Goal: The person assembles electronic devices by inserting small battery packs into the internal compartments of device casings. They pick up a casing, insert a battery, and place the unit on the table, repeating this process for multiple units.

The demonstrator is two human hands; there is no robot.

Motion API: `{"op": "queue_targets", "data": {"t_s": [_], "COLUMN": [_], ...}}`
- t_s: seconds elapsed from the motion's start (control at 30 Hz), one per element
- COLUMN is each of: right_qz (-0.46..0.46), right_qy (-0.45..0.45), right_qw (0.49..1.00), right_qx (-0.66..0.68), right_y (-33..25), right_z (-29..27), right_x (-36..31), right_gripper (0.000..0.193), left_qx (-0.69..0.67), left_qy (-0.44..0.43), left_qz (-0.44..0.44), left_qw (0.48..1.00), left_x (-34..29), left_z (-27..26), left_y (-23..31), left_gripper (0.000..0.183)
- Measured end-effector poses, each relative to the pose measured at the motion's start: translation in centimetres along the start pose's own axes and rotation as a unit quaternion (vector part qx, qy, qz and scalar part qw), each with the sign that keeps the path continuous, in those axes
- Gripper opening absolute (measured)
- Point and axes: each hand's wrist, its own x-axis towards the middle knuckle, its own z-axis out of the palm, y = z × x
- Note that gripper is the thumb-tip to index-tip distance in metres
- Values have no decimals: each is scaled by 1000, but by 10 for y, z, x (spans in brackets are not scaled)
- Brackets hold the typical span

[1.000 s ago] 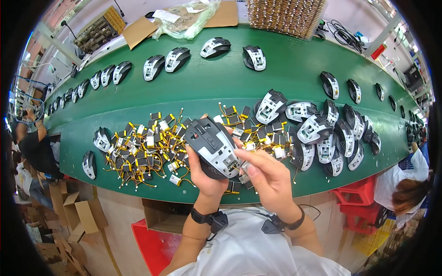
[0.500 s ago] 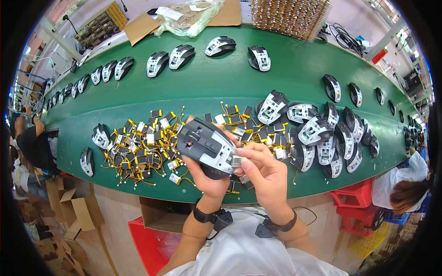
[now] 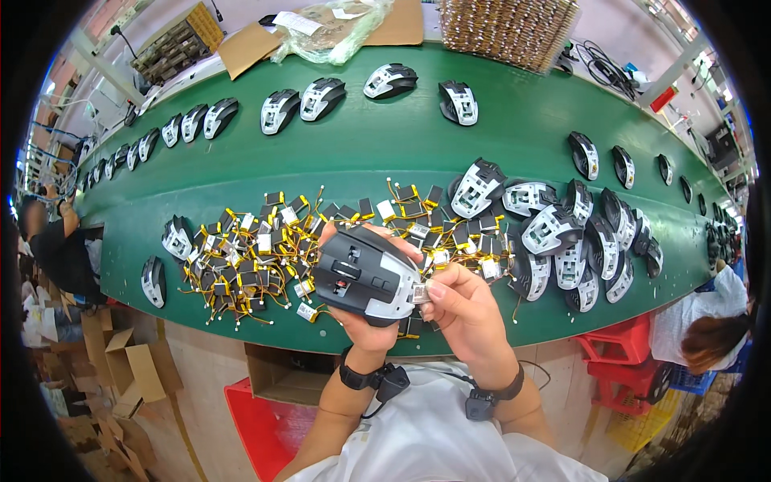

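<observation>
Head view, 1 wide fisheye, left of 2 worn side by side. We look steeply down and forward from above the white shirt (image 3: 434, 438), near the left hand (image 3: 365, 332) and right hand (image 3: 474, 317); the green surface (image 3: 321, 173) bows across, its ends distant.

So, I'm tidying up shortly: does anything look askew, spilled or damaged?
No damage is visible. The batteries lie in a loose heap with crisscrossing wires, and the mice at right are piled overlapping, unlike the spaced mice behind; that looks untidy.
</observation>
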Motion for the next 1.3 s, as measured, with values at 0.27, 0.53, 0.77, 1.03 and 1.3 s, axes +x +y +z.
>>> {"op": "queue_targets", "data": {"t_s": [0.27, 0.53, 0.77, 1.03, 1.3], "right_qz": [-183, -108, -248, -373, -425], "right_qy": [52, 41, 57, -1, -10], "right_qw": [975, 993, 954, 828, 755], "right_qx": [-117, -28, -156, -419, -499], "right_y": [16, 10, 23, 6, -19], "right_z": [14, 17, 20, 0, 3], "right_x": [-1, -2, -7, -13, -5], "right_gripper": [13, 14, 16, 21, 21], "left_qx": [38, -17, -8, -156, -189], "left_qy": [62, 135, 63, -21, 19], "left_qz": [16, -19, 28, -195, -304], "left_qw": [997, 991, 998, 968, 934], "left_x": [-4, -8, -7, 0, -6], "left_z": [11, 18, 15, 7, 7], "left_y": [1, 2, 4, 11, 10], "left_gripper": [64, 75, 65, 76, 65]}}
